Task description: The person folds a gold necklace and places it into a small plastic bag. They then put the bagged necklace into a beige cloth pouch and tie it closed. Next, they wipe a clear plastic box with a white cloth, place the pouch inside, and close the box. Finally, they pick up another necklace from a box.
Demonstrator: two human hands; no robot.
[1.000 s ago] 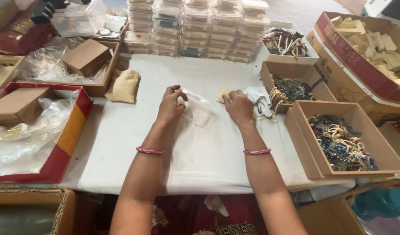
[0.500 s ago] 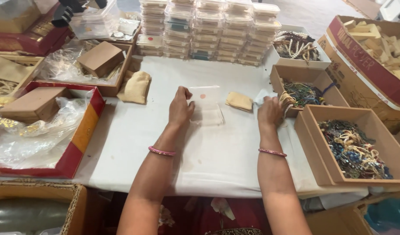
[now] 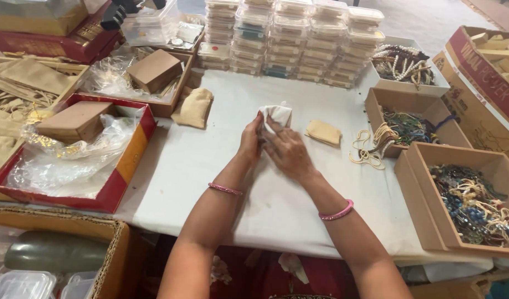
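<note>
Both hands, left hand [image 3: 251, 139] & right hand [image 3: 288, 152], fingers clamped on small white pouch [image 3: 278, 115] held just above bench [image 3: 210, 166], left of tan pouch [image 3: 323, 133]; prob. light, soft, crumply, best pinched at edges.

You've got a white crumpled packet [image 3: 276, 115] between your left hand [image 3: 250, 141] and right hand [image 3: 288, 152], a pink bangle [image 3: 225, 189] on one wrist and a brighter pink bangle [image 3: 337, 212] on the other. The table cover [image 3: 221, 166] is pale white, the cloth pouch [image 3: 323, 133] and the bigger pouch [image 3: 194, 108] are tan. That tray [image 3: 121, 166] shows red with a yellow band, and the brown box [image 3: 426, 205] holds beads in mixed blue, green and cream
</note>
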